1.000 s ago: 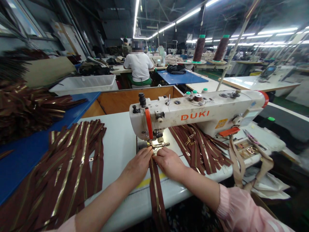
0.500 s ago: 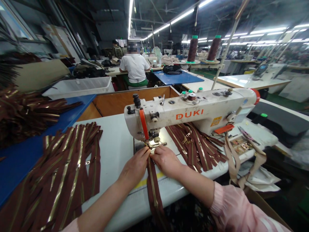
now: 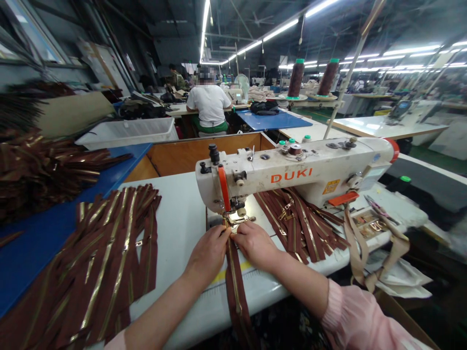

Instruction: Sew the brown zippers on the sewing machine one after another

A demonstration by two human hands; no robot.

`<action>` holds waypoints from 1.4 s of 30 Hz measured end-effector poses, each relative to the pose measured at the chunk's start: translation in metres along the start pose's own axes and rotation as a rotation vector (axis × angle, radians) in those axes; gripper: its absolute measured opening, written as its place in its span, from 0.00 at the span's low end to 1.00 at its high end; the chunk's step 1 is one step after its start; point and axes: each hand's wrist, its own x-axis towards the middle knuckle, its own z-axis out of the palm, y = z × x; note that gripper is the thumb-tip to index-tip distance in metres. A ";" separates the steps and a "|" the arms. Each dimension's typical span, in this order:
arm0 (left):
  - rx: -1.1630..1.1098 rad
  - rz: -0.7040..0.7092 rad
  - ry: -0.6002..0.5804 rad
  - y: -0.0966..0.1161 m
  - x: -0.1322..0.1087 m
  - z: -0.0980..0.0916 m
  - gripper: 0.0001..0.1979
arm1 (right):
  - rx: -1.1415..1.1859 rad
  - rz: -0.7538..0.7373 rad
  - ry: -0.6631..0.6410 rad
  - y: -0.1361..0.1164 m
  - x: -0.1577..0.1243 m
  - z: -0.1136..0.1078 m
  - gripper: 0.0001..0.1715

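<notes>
A brown zipper (image 3: 235, 287) with brass teeth runs from beneath the presser foot of the sewing machine (image 3: 292, 170) down over the table's front edge. My left hand (image 3: 209, 250) pinches its left side close to the needle. On the other side my right hand (image 3: 255, 245) grips the same zipper, fingers bent, just in front of the metal guide (image 3: 239, 218). The fingertips of both hands nearly meet, and they hide the zipper's upper end. More brown zippers (image 3: 105, 257) lie spread to the left, and another bunch of zippers (image 3: 302, 223) lies under the machine arm.
A parts tray (image 3: 372, 223) with metal pieces and scissors sits at the right, beside hanging beige straps (image 3: 359, 253). A heap of zippers (image 3: 44, 175) covers part of the blue table at left. A co-worker in a white shirt (image 3: 208, 104) sits ahead, near a white bin (image 3: 127, 133).
The whole view has shifted slightly, so everything appears a little further right and lower. Both hands keep their hold on the zipper at the needle, almost unchanged.
</notes>
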 end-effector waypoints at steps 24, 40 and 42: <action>0.055 0.038 0.015 0.019 -0.026 -0.007 0.20 | 0.239 0.138 0.052 -0.009 -0.017 -0.009 0.10; -0.013 0.032 -0.013 0.073 -0.064 -0.014 0.22 | 0.399 0.236 0.126 -0.023 -0.042 -0.008 0.14; -0.012 0.001 -0.012 0.075 -0.060 -0.017 0.22 | 0.387 0.235 0.115 -0.023 -0.041 -0.007 0.14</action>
